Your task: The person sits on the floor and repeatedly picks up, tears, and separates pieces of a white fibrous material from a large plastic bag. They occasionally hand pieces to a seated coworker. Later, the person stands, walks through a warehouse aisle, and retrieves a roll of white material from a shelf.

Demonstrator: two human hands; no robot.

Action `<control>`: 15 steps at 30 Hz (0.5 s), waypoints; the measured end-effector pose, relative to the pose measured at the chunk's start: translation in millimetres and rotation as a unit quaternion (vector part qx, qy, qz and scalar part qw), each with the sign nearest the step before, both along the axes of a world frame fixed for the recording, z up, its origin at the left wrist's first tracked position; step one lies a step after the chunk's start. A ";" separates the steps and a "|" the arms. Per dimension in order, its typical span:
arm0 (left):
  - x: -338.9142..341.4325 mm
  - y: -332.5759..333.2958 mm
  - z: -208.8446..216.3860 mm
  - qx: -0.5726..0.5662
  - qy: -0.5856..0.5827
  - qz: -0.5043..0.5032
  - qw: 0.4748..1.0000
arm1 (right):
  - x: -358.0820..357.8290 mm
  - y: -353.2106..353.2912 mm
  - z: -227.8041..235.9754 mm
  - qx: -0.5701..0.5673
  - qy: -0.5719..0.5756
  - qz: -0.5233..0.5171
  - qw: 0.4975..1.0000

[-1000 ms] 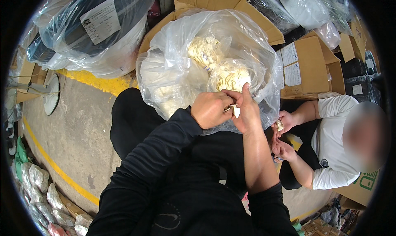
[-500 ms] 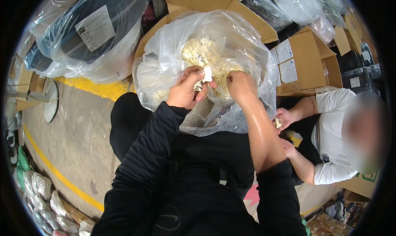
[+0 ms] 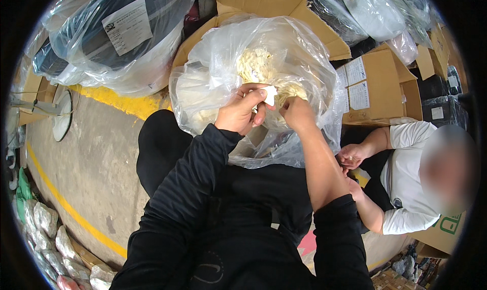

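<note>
Concrete floor [image 3: 96,168] with yellow painted lines spreads on the left, and above it lies a dark roll wrapped in clear plastic [image 3: 116,36]; cardboard boxes [image 3: 380,82] crowd the upper right, where a seated co-worker in a white shirt [image 3: 406,188] handles something small with both hands. Straight ahead stands a large clear plastic bag [image 3: 213,87], set in an open carton and filled with small cream-coloured pieces [image 3: 251,64]. At its mouth the left hand [image 3: 238,112], in a black sleeve, curls nearly closed and pinches a small white piece [image 3: 269,95] between thumb and fingertips. The right hand [image 3: 297,112], its forearm bare below a pushed-up sleeve, sits just beside it with fingers bent toward the same piece; whether it grips the piece or only touches it I cannot tell. Both wrists lean over the bag's crumpled rim, elbows drawn in near the body. The risk, as I judge it, is that the thin film catches on a wrist and pulls or tears, spilling pieces onto the floor; the fingertip pinch is also slight, so the white piece could slip back among the others.
</note>
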State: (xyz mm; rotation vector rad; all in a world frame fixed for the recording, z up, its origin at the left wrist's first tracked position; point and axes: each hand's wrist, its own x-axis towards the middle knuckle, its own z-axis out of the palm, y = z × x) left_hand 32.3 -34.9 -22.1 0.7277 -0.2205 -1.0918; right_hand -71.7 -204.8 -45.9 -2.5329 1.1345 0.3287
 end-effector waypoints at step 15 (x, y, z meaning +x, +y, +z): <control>-7.7 -3.3 -4.8 0.033 0.091 0.043 0.994 | -50.1 33.9 41.8 0.506 -0.470 -0.309 0.655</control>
